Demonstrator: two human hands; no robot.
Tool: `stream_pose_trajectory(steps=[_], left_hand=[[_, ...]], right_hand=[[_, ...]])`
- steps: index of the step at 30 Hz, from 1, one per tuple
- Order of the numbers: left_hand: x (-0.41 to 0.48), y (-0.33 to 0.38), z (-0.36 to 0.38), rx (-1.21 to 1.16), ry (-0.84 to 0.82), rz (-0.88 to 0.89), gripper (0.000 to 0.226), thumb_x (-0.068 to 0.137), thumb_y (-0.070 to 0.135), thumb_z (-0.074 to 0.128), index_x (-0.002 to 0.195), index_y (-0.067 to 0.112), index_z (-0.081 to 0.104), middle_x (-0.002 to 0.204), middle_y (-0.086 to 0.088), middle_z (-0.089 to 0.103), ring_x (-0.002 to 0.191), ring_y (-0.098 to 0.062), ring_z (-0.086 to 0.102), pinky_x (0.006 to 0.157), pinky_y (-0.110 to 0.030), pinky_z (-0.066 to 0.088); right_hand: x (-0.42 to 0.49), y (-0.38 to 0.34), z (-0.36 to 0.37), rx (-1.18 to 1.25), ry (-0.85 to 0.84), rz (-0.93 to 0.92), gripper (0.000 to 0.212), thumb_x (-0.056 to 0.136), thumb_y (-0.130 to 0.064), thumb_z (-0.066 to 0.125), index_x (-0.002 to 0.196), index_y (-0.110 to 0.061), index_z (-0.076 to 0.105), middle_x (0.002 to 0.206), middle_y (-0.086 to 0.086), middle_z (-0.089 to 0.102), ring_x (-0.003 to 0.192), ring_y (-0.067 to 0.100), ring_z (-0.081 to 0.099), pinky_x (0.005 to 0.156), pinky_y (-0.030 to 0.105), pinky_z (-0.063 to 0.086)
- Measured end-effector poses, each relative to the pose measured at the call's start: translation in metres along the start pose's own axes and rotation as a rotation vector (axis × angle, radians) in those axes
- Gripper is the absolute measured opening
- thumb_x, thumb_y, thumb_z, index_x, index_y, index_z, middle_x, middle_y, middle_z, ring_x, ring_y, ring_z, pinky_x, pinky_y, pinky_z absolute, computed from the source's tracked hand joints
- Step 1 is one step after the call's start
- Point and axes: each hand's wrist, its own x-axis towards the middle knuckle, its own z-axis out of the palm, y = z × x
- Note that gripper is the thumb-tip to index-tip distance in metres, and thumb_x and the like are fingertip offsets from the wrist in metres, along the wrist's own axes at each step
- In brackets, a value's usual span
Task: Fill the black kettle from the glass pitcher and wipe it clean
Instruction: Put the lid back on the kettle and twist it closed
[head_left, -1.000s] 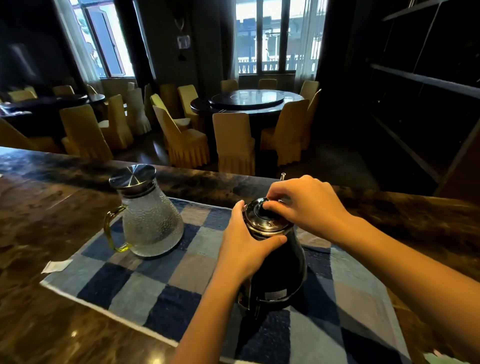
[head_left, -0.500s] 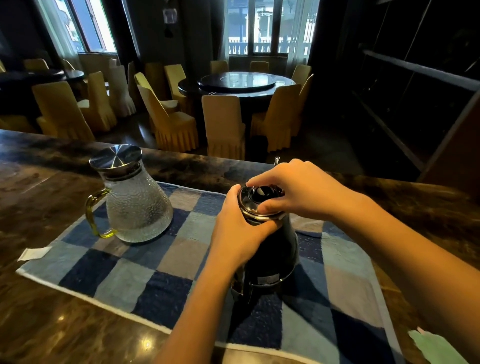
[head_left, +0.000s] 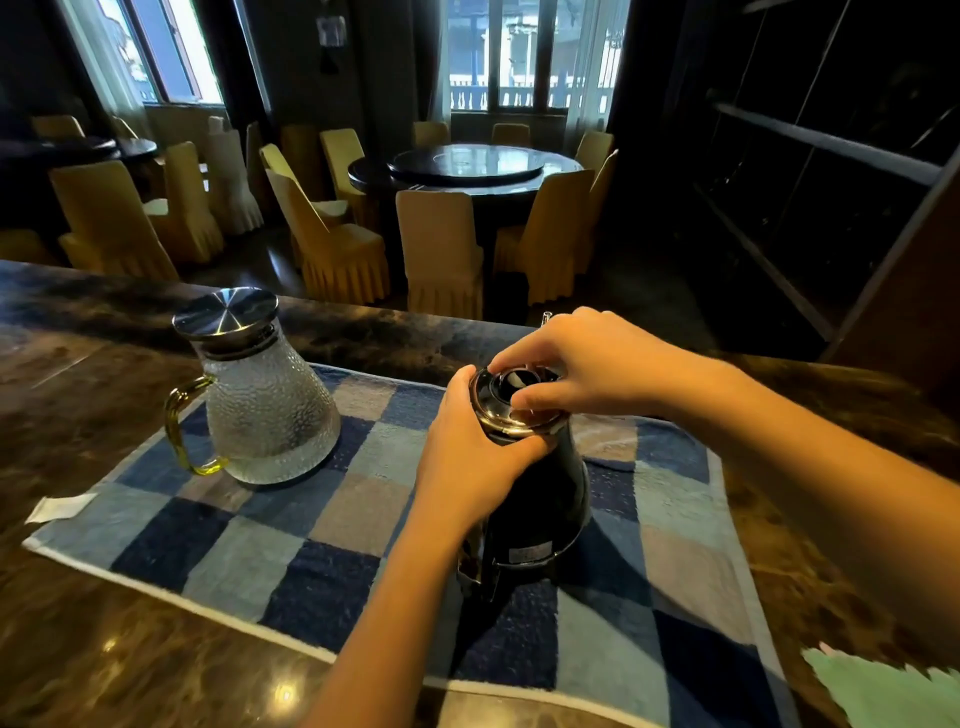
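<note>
- A small white paper slip (head_left: 61, 507) is seen at the far left, lying on the dark brown marbled countertop (head_left: 93, 649) and touching the left edge of the towel.
- A blue, grey and tan checked towel (head_left: 249, 551) is spread flat over the countertop, and both vessels are carried on it.
- A textured clear glass pitcher (head_left: 267, 410) with a yellow-tinted handle (head_left: 179, 426) is stood upright on the far left part of the towel; it is closed by a flat brushed-metal lid (head_left: 226, 312), and its handle is turned to the left.
- The left hand (head_left: 467, 457) is wrapped around the neck of the kettle just under the lid, with the fingers curled and closed on the body.
- A tapered black kettle (head_left: 540, 499) is stood upright near the middle of the towel, well apart from the pitcher and to its right.
- A round metal kettle lid (head_left: 506, 410) with a dark centre is seated on the kettle's mouth.
- The right hand (head_left: 597, 358) is placed over that lid from the right, the fingertips (head_left: 524, 400) pinched narrowly on its rim and top.
- A pale green cloth corner (head_left: 883, 691) is visible at the near right edge.
- Yellow-covered chairs (head_left: 441, 249) around a round dark table (head_left: 467, 166) are seen beyond the countertop.
</note>
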Motion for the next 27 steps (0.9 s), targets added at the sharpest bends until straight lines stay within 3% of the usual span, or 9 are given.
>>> stream_pose_trajectory(steps=[3,5,8,11,15,17,21,27], left_hand=[[0.0,0.0,-0.001,0.021,-0.001,0.005,0.063,0.064,0.034,0.08,0.111,0.036,0.038,0.102,0.019,0.055,0.101,-0.01,0.056,0.08,-0.025,0.047],[0.0,-0.002,-0.001,0.037,0.006,0.009,0.058,0.061,0.037,0.078,0.107,0.034,0.043,0.1,0.016,0.059,0.099,-0.009,0.059,0.081,-0.03,0.05],[-0.001,-0.001,-0.001,0.033,0.014,0.015,0.06,0.055,0.042,0.075,0.108,0.032,0.047,0.102,0.012,0.063,0.098,-0.011,0.061,0.086,-0.04,0.052],[-0.001,-0.003,-0.002,0.028,0.011,0.019,0.06,0.058,0.039,0.077,0.11,0.031,0.047,0.103,0.013,0.062,0.1,-0.011,0.061,0.085,-0.034,0.051],[0.0,-0.003,-0.002,0.03,0.005,0.037,0.057,0.068,0.029,0.078,0.109,0.035,0.039,0.099,0.02,0.054,0.099,-0.006,0.055,0.079,-0.022,0.042],[0.001,-0.003,-0.001,0.034,0.001,0.034,0.057,0.068,0.031,0.078,0.11,0.034,0.039,0.103,0.017,0.055,0.101,-0.007,0.054,0.081,-0.023,0.041],[0.0,-0.003,-0.002,0.022,-0.001,0.017,0.079,0.065,0.036,0.08,0.131,0.025,0.039,0.126,0.004,0.056,0.114,-0.014,0.054,0.092,-0.03,0.045],[0.0,0.0,-0.003,0.019,0.008,0.021,0.083,0.067,0.033,0.081,0.136,0.023,0.036,0.131,0.003,0.053,0.12,-0.017,0.052,0.093,-0.028,0.043]], right_hand=[[0.008,-0.003,-0.009,-0.041,-0.015,-0.031,0.027,0.091,-0.037,0.059,0.115,-0.03,0.068,0.109,-0.007,0.07,0.095,0.01,0.063,0.079,0.025,0.052],[0.014,-0.01,-0.011,-0.175,0.034,-0.043,0.025,0.091,-0.041,0.056,0.106,-0.027,0.071,0.103,-0.003,0.07,0.093,0.017,0.065,0.077,0.034,0.055],[0.021,-0.017,-0.01,-0.36,0.077,-0.057,0.028,0.091,-0.044,0.055,0.1,-0.021,0.069,0.099,0.003,0.068,0.086,0.021,0.062,0.066,0.031,0.05],[0.022,-0.019,-0.007,-0.345,0.064,-0.046,0.028,0.091,-0.044,0.056,0.1,-0.019,0.066,0.099,0.004,0.067,0.079,0.018,0.057,0.066,0.03,0.05],[0.022,-0.016,-0.013,-0.189,-0.028,-0.015,0.026,0.088,-0.042,0.06,0.101,-0.019,0.064,0.092,-0.005,0.06,0.089,0.016,0.06,0.075,0.034,0.056],[0.023,-0.016,-0.017,-0.118,-0.059,0.019,0.028,0.087,-0.041,0.062,0.102,-0.017,0.062,0.091,-0.006,0.055,0.088,0.015,0.059,0.076,0.033,0.055],[0.03,-0.027,-0.005,-0.25,0.025,0.059,0.03,0.091,-0.028,0.06,0.114,-0.011,0.048,0.097,0.007,0.059,0.081,0.023,0.053,0.065,0.033,0.046],[0.042,-0.032,-0.002,-0.24,-0.026,0.133,0.028,0.092,-0.016,0.058,0.117,-0.008,0.047,0.101,0.01,0.056,0.081,0.022,0.048,0.066,0.032,0.043]])
